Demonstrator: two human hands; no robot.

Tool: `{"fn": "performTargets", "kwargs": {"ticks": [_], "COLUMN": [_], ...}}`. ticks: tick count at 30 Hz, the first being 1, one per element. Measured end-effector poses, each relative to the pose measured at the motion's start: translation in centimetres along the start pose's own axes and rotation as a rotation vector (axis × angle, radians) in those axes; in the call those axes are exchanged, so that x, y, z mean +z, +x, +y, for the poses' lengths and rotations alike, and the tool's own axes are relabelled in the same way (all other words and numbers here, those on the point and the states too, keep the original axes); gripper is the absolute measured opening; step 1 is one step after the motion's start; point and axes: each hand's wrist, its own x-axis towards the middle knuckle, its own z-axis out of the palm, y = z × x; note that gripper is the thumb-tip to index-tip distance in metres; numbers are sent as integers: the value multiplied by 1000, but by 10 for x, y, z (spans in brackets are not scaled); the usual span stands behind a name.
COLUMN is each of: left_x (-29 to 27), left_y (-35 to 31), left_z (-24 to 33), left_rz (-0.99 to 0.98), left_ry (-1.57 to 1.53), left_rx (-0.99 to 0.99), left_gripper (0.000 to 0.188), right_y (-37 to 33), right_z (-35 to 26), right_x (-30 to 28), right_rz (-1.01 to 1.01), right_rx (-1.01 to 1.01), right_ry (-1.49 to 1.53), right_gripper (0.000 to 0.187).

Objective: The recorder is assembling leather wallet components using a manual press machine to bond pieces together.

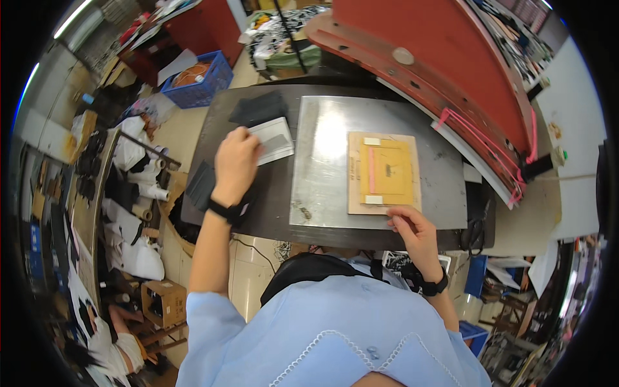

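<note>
My left hand [237,162] is over the left part of the dark table, its fingers curled in at the edge of a white sheet with a grey panel [274,137]. Whatever sits between those fingertips is hidden. Dark cloth pieces [259,108] lie just beyond the sheet, and another dark piece [200,185] is left of the wrist. My right hand [416,235] hovers by the lower edge of a wooden board [353,193], fingers loosely bent, nothing seen in them. A yellow template [390,169] with a pink strip and two pale tabs lies on that board.
The board rests on a shiny metal plate [322,138] on the dark table [271,209]. A large red machine part [412,35] with pink cord [487,127] slants over the right. Black scissors [476,233] are at the table's right edge. A blue crate [216,80] stands beyond, left.
</note>
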Motion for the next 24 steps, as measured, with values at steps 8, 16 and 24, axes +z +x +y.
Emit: {"fn": "performTargets", "kwargs": {"ticks": [8,16,24], "left_x": [-32,32,51], "left_y": [-10,-14,13], "left_z": [124,167,143], "left_rz": [-346,-401,-233], "left_ry": [-1420,-1196,-660], "left_rx": [-657,-376,136], "left_gripper": [21,30,27], "right_y": [5,38,85], "right_z": [-23,-1,5], "right_x": [0,-28,-35], "right_rz": [-121,-53,47], "right_rx": [94,160,113], "right_ry": [225,118,37], "right_gripper": [28,27,25]}}
